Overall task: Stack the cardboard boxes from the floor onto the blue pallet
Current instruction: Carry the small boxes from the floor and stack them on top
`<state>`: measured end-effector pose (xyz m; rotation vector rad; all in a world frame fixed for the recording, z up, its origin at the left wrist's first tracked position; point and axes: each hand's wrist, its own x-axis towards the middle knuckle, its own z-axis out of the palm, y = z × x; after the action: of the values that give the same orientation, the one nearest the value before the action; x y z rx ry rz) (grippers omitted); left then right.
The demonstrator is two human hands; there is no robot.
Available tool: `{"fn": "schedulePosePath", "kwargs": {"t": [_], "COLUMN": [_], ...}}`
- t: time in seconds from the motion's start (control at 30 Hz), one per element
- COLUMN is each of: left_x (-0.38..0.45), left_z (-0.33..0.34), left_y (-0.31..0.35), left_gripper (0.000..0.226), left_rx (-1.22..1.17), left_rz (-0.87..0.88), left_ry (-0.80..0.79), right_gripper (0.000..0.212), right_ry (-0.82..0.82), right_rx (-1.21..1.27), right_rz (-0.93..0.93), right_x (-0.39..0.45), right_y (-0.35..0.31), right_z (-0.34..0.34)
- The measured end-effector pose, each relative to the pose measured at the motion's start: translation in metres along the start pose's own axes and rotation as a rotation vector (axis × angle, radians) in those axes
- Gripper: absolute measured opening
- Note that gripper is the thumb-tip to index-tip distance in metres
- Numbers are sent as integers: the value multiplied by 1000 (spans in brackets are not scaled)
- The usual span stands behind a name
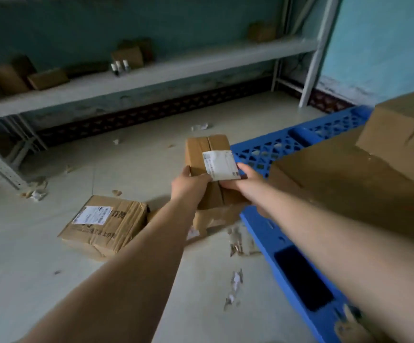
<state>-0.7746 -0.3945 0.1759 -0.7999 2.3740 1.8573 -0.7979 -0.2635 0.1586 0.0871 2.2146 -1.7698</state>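
A small taped cardboard box with a white label is held off the floor in the middle of the view. My left hand grips its left side and my right hand grips its right side by the label. The blue pallet lies to the right, its left edge just beside the held box. On the pallet rest a large flat cardboard box and a taller box on top of it. A labelled cardboard box lies on the floor at lower left. Another box sits on the floor under my hands, partly hidden.
A grey metal shelf rack with several small boxes and little bottles runs along the back wall. Paper and tape scraps litter the pale floor. A dark phone lies on the pallet's near edge.
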Motion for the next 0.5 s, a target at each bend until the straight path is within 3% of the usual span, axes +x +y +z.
{"fn": "schedulePosePath", "kwargs": {"t": [0.1, 0.23, 0.5], "left_x": [-18, -54, -188], "left_z": [35, 94, 255], "left_y": [75, 165, 259], "left_gripper": [44, 57, 32], "left_rx": [-21, -11, 25], "left_rz": [140, 289, 520], "left_ry": [-72, -206, -659], "right_gripper": [69, 54, 66], "right_ry": [145, 344, 818], "right_rx": [62, 90, 90], "right_rz": [-77, -175, -191], "right_x": [-13, -50, -187], "right_y": [-46, -97, -112], "right_z": [-62, -155, -336]}}
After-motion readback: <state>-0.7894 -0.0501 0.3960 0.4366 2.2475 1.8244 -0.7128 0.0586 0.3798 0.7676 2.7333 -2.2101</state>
